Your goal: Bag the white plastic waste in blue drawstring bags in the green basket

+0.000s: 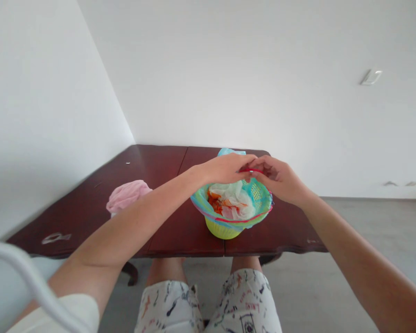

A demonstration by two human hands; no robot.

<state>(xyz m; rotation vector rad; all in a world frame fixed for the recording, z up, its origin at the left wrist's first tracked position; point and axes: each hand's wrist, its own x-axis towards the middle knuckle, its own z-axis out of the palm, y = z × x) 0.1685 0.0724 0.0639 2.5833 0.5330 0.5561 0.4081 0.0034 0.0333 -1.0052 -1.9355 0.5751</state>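
A yellow-green plastic wastebasket stands on the table, lined with a thin blue trash bag folded out over its rim. Crumpled white tissues with orange-red stains lie inside. A red drawstring runs round the bag's edge. Above the far rim, my left hand and my right hand meet, fingers closed around a raised stretch of the red drawstring. Some fingertips are hidden behind the hands.
The dark red wooden table stands against a white wall. On its left side sits a bunched pink cloth or bag. A light blue plastic piece shows behind my left hand. A pale curved bar crosses the lower left.
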